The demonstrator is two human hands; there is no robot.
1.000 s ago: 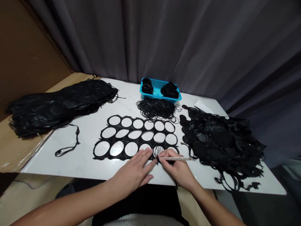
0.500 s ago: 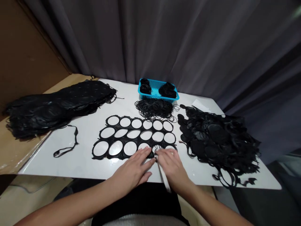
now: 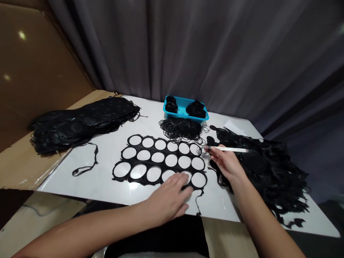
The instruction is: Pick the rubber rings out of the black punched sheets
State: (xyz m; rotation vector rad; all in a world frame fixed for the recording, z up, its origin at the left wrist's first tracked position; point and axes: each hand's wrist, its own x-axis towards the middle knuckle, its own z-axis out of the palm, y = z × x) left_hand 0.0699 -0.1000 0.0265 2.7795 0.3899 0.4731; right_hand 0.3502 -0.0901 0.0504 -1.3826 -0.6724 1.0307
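Note:
A black rubber sheet point(image 3: 161, 168) with three rows of round cut-out holes lies flat on the white table point(image 3: 102, 168). My left hand point(image 3: 169, 197) rests palm down on its near edge, fingers spread. My right hand point(image 3: 224, 161) is raised at the sheet's right end and pinches a thin white stick point(image 3: 231, 149) that points right; thin black rings hang at its fingertips, near the loose ring pile point(image 3: 182, 128).
A blue basket point(image 3: 185, 107) with bundled black rings stands at the back. A stack of black sheets point(image 3: 80, 120) lies left, partly on cardboard. A heap of black offcuts point(image 3: 266, 168) fills the right side. A loose black strip point(image 3: 86, 165) lies left of the sheet.
My right hand has lifted from the sheet's near edge and moved right and away toward the ring pile, taking the stick and rings. The left hand stays flat on the sheet. The view shifted slightly.

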